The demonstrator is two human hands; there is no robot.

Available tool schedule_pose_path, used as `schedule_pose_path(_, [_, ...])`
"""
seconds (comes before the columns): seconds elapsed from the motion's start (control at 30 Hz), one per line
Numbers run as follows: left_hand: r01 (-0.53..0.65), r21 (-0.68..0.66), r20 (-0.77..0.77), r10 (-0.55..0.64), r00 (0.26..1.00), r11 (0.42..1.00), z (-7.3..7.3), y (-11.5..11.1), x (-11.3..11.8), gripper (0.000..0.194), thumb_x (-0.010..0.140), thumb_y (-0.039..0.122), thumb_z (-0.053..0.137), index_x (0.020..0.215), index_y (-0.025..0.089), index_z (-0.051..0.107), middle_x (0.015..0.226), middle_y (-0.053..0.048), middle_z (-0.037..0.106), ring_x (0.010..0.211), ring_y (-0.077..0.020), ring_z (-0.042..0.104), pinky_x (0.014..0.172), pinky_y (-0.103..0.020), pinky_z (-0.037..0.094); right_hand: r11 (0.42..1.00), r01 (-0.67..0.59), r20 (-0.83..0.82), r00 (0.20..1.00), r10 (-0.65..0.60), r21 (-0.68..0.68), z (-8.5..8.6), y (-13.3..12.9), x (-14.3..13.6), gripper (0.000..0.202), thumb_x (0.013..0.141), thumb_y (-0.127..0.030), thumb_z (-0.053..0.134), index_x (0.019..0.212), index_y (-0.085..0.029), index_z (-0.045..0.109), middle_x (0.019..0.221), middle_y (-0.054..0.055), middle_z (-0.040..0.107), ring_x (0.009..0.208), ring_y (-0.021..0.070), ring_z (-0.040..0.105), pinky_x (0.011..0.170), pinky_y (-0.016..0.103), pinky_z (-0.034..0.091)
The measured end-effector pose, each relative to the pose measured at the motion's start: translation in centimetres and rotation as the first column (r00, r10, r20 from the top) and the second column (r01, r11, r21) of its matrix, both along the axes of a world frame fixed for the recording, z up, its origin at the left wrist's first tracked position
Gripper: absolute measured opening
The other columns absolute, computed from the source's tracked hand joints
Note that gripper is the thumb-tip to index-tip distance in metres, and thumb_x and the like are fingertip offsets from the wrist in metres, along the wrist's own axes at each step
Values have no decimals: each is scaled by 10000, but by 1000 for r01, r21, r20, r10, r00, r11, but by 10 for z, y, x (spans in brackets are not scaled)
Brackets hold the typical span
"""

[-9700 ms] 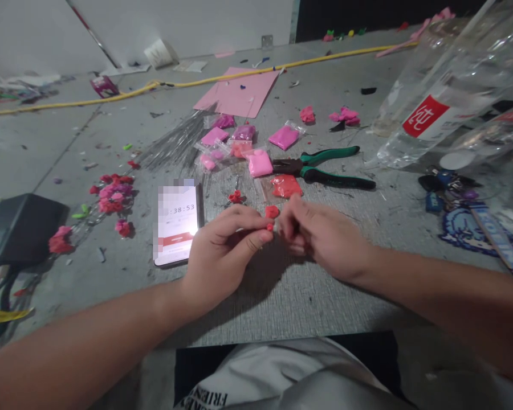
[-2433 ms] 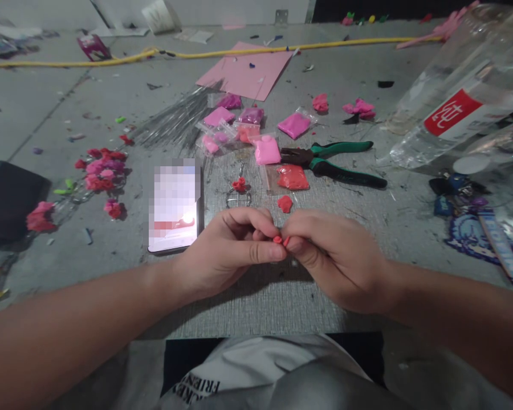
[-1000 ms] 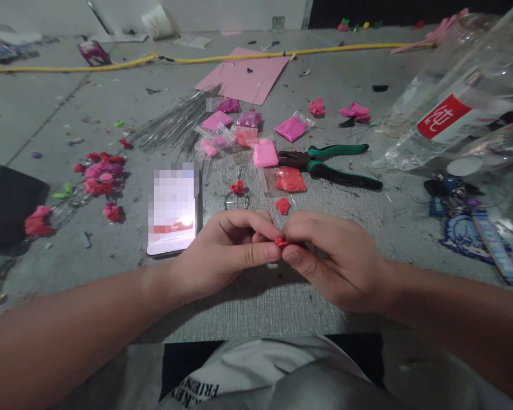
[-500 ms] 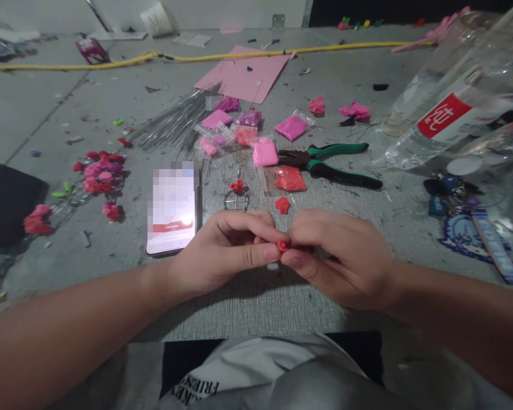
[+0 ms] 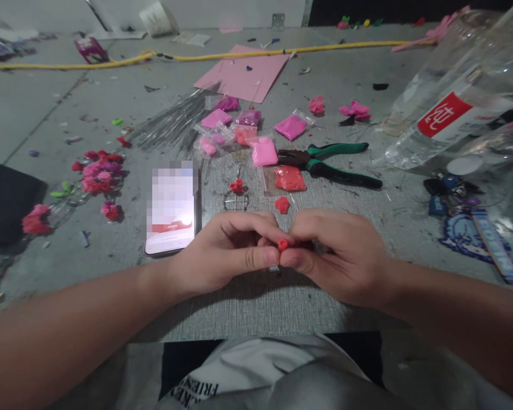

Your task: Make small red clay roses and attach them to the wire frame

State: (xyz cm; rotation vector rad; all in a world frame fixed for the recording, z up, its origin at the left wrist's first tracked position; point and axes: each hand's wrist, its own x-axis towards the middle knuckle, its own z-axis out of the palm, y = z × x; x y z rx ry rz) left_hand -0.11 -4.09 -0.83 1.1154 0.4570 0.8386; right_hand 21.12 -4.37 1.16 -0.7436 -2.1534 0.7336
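Note:
Between the fingertips of both hands is a small rolled piece of red modelling clay, shaped like a rosebud. My left hand pinches it from the left with thumb and forefinger. From the other side my right hand pinches it too, its remaining fingers curled underneath. Just beyond the fingers lies a loose lump of red clay. A bent wire frame carrying a red clay flower rests behind my left hand. An opened-looking bag of red clay sits farther back.
Pliers with green-black handles lie behind my right hand, beside several bags of pink clay. A lit phone is left of my hands. Thin wires, clay flowers, plastic bottles and a yellow cable surround them.
The red clay bud has turned slightly between the fingertips, so more of its rolled top shows. Both hands stay in nearly the same place.

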Motion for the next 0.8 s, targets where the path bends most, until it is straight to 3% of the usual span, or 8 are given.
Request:
schedule_pose_path(0.13, [-41, 33, -47, 43, 998, 999, 4, 1, -1, 81, 892, 235, 786, 947, 233, 846, 812, -32, 643, 724, -121, 591, 675, -247, 499, 999, -43, -40, 998, 43, -9, 0, 1, 2, 385, 1034, -504, 576, 806, -196, 619, 678, -22, 582, 619, 107, 508, 596, 258, 397])
schedule_pose_path(0.23, [-23, 273, -190, 78, 979, 962, 7, 4, -3, 124, 911, 210, 759, 1009, 222, 835, 830, -39, 660, 711, -121, 603, 665, -242, 497, 997, 54, -120, 991, -60, -54, -3, 7, 6, 432, 1075, -490, 477, 797, -204, 643, 682, -1, 598, 632, 129, 541, 618, 293, 419])
schedule_pose_path(0.3, [69, 525, -344, 137, 929, 849, 6, 5, -4, 154, 923, 188, 735, 1049, 197, 823, 840, -53, 671, 735, -137, 618, 694, -248, 498, 974, 190, -183, 960, -210, -123, -8, 14, 9, 451, 1087, -465, 454, 775, -204, 648, 679, 4, 603, 633, 133, 557, 604, 301, 415])
schedule_pose_path(0.37, [217, 714, -465, 220, 858, 666, 0, 4, -5, 198, 974, 205, 652, 1103, 169, 798, 860, -76, 666, 787, -169, 635, 724, -266, 499, 952, 249, -199, 938, -283, -180, -13, 22, 10, 446, 1076, -467, 494, 753, -196, 640, 663, -5, 589, 613, 121, 545, 590, 292, 408])
schedule_pose_path(0.47, [441, 803, -588, 413, 695, 401, -10, 1, -7, 258, 1011, 245, 567, 1176, 198, 759, 946, -98, 683, 803, -207, 614, 721, -306, 470, 941, 283, -140, 940, -310, -186, -18, 33, 10, 436, 1057, -475, 535, 747, -184, 633, 628, -17, 560, 574, 109, 516, 550, 288, 358])
schedule_pose_path(0.53, [531, 793, -605, 482, 634, 298, -12, -2, -9, 289, 1031, 268, 534, 1248, 203, 713, 988, -96, 683, 836, -227, 605, 750, -332, 464, 942, 286, -57, 952, -300, -176, -18, 38, 10, 420, 1053, -460, 538, 754, -182, 635, 605, -26, 540, 544, 105, 485, 529, 286, 334])
schedule_pose_path(0.67, [620, 699, -707, 474, 525, 357, -7, -4, -9, 290, 1059, 246, 486, 1247, 214, 705, 1023, -75, 673, 864, -210, 619, 781, -326, 482, 949, 312, 143, 942, -303, -48, -18, 44, 9, 275, 1014, -309, 590, 789, -172, 667, 685, -4, 619, 609, 120, 527, 590, 280, 378])
schedule_pose_path(0.8, [532, 695, -716, 391, 579, 484, -1, 0, -7, 297, 1062, 278, 503, 1249, 189, 716, 1027, -80, 671, 897, -190, 646, 811, -309, 527, 952, 294, 337, 891, -305, 85, -19, 47, 10, 152, 939, -266, 680, 831, -162, 697, 796, 34, 661, 732, 169, 589, 672, 304, 413])
